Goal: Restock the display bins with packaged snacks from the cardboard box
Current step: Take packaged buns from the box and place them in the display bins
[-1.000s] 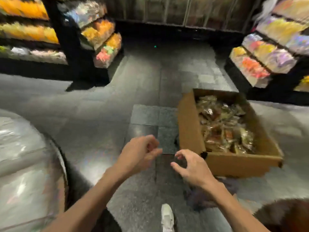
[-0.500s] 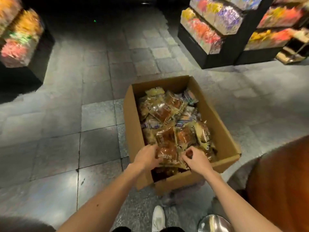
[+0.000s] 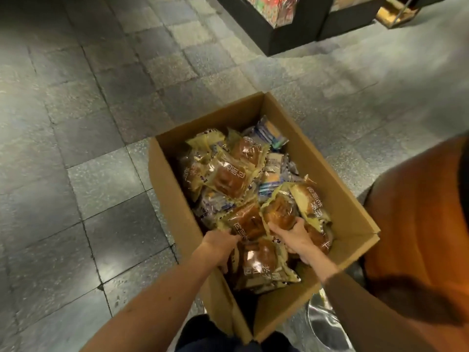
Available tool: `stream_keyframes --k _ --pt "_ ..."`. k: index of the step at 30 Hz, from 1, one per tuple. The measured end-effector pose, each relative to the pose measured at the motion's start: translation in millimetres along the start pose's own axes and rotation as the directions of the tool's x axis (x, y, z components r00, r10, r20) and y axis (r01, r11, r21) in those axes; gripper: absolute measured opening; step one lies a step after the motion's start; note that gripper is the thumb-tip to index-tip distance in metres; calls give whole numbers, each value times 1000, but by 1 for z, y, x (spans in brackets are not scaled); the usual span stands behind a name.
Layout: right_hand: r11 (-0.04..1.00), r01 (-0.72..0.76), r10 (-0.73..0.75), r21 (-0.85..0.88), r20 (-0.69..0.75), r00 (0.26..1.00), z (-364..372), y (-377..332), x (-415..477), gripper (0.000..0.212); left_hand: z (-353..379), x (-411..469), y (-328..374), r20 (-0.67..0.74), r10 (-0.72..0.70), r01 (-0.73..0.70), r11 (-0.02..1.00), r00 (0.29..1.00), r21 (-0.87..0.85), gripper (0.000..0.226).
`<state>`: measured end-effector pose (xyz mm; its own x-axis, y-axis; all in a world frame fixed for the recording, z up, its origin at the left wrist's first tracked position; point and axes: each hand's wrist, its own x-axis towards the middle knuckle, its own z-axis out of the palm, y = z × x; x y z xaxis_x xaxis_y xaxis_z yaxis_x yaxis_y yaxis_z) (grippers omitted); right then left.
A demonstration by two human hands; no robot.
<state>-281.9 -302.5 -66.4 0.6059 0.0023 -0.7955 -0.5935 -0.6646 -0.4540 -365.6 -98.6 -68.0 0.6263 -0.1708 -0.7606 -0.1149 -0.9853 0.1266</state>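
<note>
Our right hand is curled round a bun packet at the near end of the cardboard box, thumb on one side and fingers on the other, clamped on it. Our left hand is just beside it, fingers pushed down next to a second bun packet; we cannot tell whether they grip anything. Beyond both hands the box is heaped with wrapped buns and, farther off, blue-and-white packets. The display bins stand well beyond the box across the tiled floor. We judge this box barely started: it looks nearly full, nothing is lifted clear, and every packet has yet to be carried over.
</note>
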Motion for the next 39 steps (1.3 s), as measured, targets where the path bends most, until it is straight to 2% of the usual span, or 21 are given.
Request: stream_keyframes --k 4,5,7,11,14,17,19,21,25,27,29,30,32,33,36,39 --pt "973 -129 127 190 19 992 4 -12 16 154 3 16 -9 -92 92 -85 994 992 75 53" --pt "963 -146 147 227 11 989 5 -13 23 160 3 18 -11 -108 110 -102 992 988 75 46" --pt "939 -154 165 308 -10 986 8 -10 38 167 0 20 -17 -115 160 -152 986 980 76 44" --pt "896 -184 203 405 -5 979 9 -14 34 171 -9 19 -27 -128 230 -232 973 965 -4 47" --pt "892 -204 218 403 11 976 1 -18 22 168 -22 19 -37 -163 247 -265 958 955 -106 41" --pt "922 -178 171 344 50 984 -7 -19 14 149 -36 16 -43 -174 246 -280 937 954 -209 36" --pt "934 -155 144 323 59 988 -12 -20 9 151 -41 14 -46 -176 245 -281 934 953 -221 36" --pt "935 -105 92 338 53 994 -16 -26 1 150 -42 12 -50 -180 240 -281 925 954 -254 35" --pt "941 46 -56 336 19 998 -23 -30 -8 132 -49 -1 -51 -232 233 -293 917 944 -271 39" --pt "939 87 -93 332 0 996 -29 -27 -7 122 -55 -9 -48 -273 215 -286 925 938 -252 38" --pt "943 140 -146 303 -3 989 -34 -24 -6 123 -63 -17 -46 -319 166 -254 933 933 -254 34" --pt "943 166 -175 288 7 985 -37 -24 -9 125 -66 -20 -45 -343 131 -235 930 930 -281 32" --pt "937 216 -230 275 18 973 -41 -23 -12 113 -72 -30 -43 -403 56 -210 913 914 -350 29" --pt "930 244 -259 276 20 966 -43 -20 -12 110 -75 -35 -41 -442 20 -201 908 897 -369 30" --pt "908 328 -345 260 23 938 -50 -18 -21 116 -81 -57 -27 -537 -73 -194 884 840 -425 31" --pt "886 396 -427 242 87 900 -65 -17 -41 119 -80 -90 -3 -632 -211 -215 821 746 -529 29"
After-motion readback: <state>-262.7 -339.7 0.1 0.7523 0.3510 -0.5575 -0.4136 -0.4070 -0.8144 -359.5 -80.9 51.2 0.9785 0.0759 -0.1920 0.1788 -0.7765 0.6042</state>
